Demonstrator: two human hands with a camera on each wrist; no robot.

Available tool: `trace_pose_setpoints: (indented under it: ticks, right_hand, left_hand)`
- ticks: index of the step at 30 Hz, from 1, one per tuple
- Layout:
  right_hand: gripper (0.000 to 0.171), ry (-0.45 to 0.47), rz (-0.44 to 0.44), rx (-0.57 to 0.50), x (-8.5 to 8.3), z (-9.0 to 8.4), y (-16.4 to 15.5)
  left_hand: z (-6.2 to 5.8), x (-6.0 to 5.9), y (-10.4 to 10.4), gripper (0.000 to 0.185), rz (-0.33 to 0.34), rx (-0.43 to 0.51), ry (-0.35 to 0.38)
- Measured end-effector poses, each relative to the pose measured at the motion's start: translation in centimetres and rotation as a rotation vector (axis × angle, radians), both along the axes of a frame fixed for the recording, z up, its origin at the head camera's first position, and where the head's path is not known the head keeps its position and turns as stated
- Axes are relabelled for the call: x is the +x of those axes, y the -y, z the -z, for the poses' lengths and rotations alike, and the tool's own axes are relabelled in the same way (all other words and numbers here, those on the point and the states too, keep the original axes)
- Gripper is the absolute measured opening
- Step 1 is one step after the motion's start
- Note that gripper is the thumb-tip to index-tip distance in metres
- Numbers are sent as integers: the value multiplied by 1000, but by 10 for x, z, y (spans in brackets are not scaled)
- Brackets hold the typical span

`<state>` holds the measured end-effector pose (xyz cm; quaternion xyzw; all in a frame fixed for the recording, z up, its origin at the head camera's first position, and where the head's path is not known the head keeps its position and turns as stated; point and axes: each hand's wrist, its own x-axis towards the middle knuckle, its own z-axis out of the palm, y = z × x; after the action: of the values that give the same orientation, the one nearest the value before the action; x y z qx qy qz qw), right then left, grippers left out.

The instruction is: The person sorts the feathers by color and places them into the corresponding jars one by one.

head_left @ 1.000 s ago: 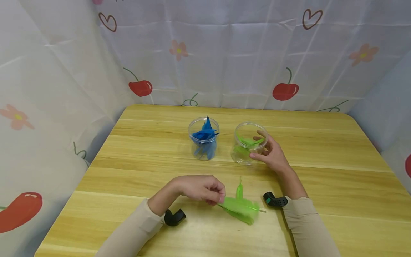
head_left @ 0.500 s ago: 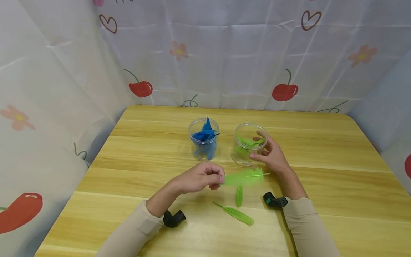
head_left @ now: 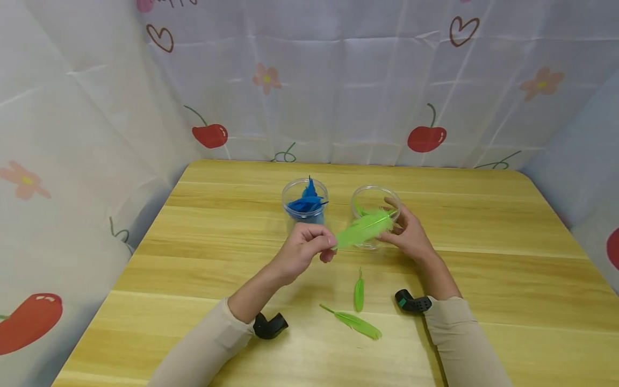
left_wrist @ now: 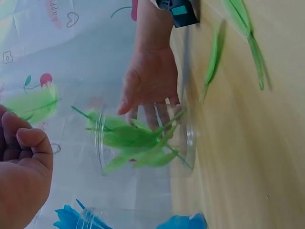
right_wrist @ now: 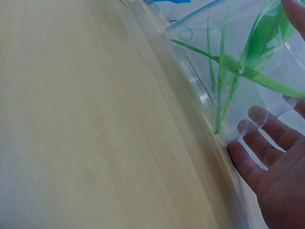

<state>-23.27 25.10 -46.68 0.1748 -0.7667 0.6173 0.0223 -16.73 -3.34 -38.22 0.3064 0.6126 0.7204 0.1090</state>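
My left hand (head_left: 306, 250) pinches a light green feather (head_left: 364, 229) between thumb and fingers. In the head view the feather's far end overlaps the rim of a clear plastic jar (head_left: 374, 190). More green feathers (left_wrist: 136, 138) lie inside this jar, as the left wrist view shows. My right hand (head_left: 411, 234) holds the jar from its right side, thumb toward me and fingers round the far side; the right wrist view shows its fingertips (right_wrist: 257, 114) against the clear wall. Two loose green feathers, one short (head_left: 359, 294) and one longer (head_left: 359, 324), lie on the table.
Left of the green feathers' jar stands a second clear jar (head_left: 289, 189) with blue feathers (head_left: 307, 203), partly hidden by my left hand. Both jars stand on a wooden table (head_left: 217, 215). A printed cloth (head_left: 309, 97) hangs behind the table.
My left hand has lifted the green feather off the table and carried it up and away from me to the jar. The right hand stays at the jar.
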Motion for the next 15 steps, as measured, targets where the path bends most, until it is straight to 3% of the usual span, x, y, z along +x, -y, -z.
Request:
trace_pose_setpoints:
  ticks: [9, 15]
  right_hand:
    - [83, 33, 18, 36, 0, -1, 0]
    - [85, 37, 25, 60, 0, 0, -1]
  left_hand:
    - [-4, -8, -15, 27, -120, 71, 36]
    - [-5, -15, -25, 26, -181, 61, 55]
